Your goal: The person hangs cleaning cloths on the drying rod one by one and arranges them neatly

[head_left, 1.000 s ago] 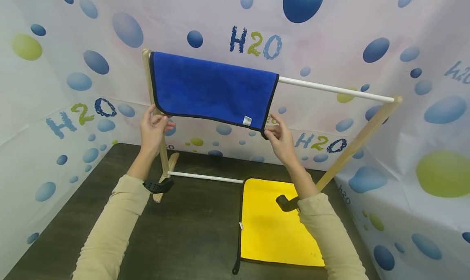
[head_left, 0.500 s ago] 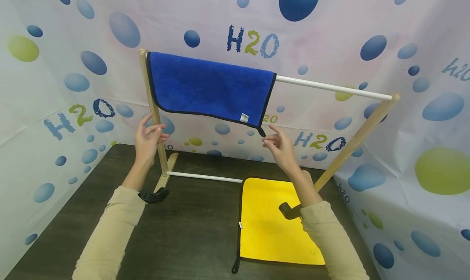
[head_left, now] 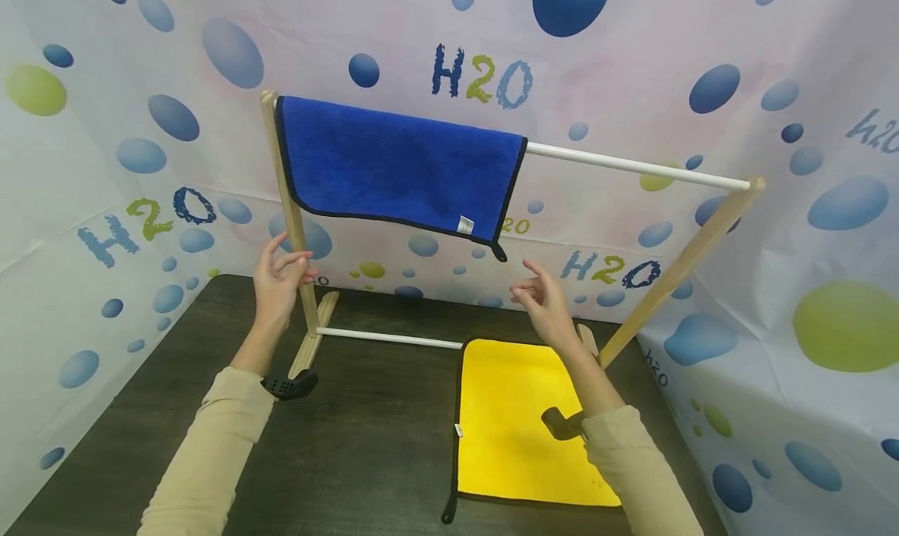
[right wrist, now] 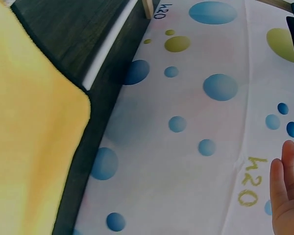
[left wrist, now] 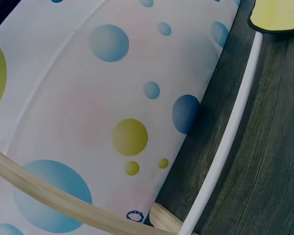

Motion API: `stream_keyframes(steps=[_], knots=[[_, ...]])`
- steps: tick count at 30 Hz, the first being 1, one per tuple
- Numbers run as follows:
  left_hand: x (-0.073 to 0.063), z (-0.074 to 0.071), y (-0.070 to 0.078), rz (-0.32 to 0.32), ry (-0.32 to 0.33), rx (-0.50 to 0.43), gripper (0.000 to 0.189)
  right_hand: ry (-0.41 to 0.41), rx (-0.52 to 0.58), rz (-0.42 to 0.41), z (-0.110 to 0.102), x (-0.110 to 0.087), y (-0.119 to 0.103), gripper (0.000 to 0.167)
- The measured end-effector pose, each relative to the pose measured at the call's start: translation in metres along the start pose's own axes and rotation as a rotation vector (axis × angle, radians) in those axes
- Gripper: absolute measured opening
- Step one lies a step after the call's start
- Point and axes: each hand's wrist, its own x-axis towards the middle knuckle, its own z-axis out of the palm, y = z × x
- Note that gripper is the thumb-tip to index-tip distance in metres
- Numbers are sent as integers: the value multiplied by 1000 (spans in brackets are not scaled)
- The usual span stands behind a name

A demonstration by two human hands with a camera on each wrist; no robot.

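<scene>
One dark, wood-grained surface (head_left: 379, 442) carries your pale wooden rack (head_left: 676, 276) with round white bars (head_left: 639, 165). On the left of the top one hangs a rectangular blue fabric towel (head_left: 400, 169), black-edged, its lower edge slightly wavy. A squarish yellow fabric cloth (head_left: 520, 434), also black-edged, lies flat. Your left hand (head_left: 277, 282) and right hand (head_left: 545, 306) hold nothing, fingers loosely bent, below the towel. Its lower right has a black loop (head_left: 499, 251) and white tag (head_left: 465, 225).

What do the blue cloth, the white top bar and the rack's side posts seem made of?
Blue cloth: soft, matte fabric, perhaps microfibre, judging by its slightly fuzzy surface. White top bar: smooth; painted metal or plastic, I can't tell. Side posts: probably wood, pale and bare-looking, with faint grain.
</scene>
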Motion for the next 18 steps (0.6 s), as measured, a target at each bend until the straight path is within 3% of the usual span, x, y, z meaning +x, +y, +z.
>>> stream_keyframes(steps=[3, 10, 18], knots=[[-1, 0, 3, 47, 4, 67, 50, -13, -2, 37, -3, -9, 5, 50], [-2, -2, 9, 177, 95, 369, 46, -19, -17, 122, -8, -32, -1, 51], [-1, -7, 7, 205, 67, 438, 51, -33, -19, 145, -20, -59, 41, 52]])
